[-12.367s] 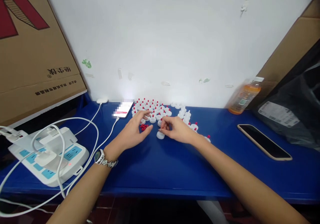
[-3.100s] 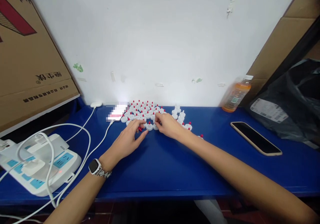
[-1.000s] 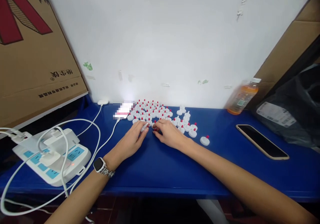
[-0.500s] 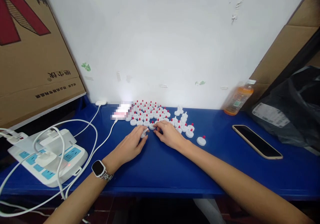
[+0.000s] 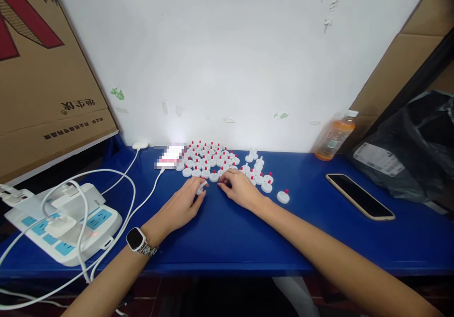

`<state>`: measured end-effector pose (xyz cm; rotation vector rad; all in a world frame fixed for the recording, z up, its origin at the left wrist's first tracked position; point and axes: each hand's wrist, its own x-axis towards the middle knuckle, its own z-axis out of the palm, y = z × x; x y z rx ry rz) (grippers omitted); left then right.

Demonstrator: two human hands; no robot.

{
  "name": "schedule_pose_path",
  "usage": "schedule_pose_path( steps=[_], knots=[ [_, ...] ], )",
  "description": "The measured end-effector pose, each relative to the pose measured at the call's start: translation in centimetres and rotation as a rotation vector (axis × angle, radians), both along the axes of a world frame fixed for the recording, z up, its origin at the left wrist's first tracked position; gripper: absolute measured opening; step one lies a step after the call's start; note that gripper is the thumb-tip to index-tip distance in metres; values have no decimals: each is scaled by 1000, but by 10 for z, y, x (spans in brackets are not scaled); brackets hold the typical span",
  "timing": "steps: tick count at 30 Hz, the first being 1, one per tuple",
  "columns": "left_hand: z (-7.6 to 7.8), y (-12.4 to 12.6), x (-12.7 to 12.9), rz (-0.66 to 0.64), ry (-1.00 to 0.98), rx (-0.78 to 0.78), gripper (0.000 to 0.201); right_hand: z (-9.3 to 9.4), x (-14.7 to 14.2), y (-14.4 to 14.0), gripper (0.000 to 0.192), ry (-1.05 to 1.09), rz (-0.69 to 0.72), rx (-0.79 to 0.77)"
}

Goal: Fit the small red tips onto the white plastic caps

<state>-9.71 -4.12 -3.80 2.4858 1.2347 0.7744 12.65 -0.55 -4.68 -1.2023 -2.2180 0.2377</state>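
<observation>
The left hand (image 5: 182, 200) grasps a white cap (image 5: 200, 189), tilted, in front of the red-tipped caps (image 5: 213, 177); whether the right hand (image 5: 238, 188) pinches anything, I can't tell; seemingly tip-fitting, calling next for careful alignment.

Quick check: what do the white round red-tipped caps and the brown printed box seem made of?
White round red-tipped caps: likely moulded plastic, smooth and semi-matte, judging by their uniform repeated shape. Brown printed box: apparently cardboard, matte, judging by its tan colour and crease.
</observation>
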Motion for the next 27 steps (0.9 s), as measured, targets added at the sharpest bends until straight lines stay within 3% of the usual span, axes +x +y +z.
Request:
schedule_pose_path(
  steps=[5, 8, 13, 15, 20, 27],
  knots=[
    [0, -1, 2, -32, -10, 36, 21, 3, 1, -3, 6, 15, -10, 37],
    [1, -3, 5, -41, -10, 35, 22, 10, -2, -9, 12, 152, -10, 15],
    [3, -9, 8, 3, -18, -24, 53, 15, -16, -17, 29, 725, 150, -360],
    [2, -10, 9, -3, -31, -32, 65, 14, -21, -19, 34, 853, 206, -442],
    [1, -13, 9, -39, -21, -23, 69, 13, -27, -21, 37, 963, 226, -519],
    [3, -16, 10, -55, -35, -42, 71, 19, -35, -32, 33, 999, 148, -480]
  ],
)
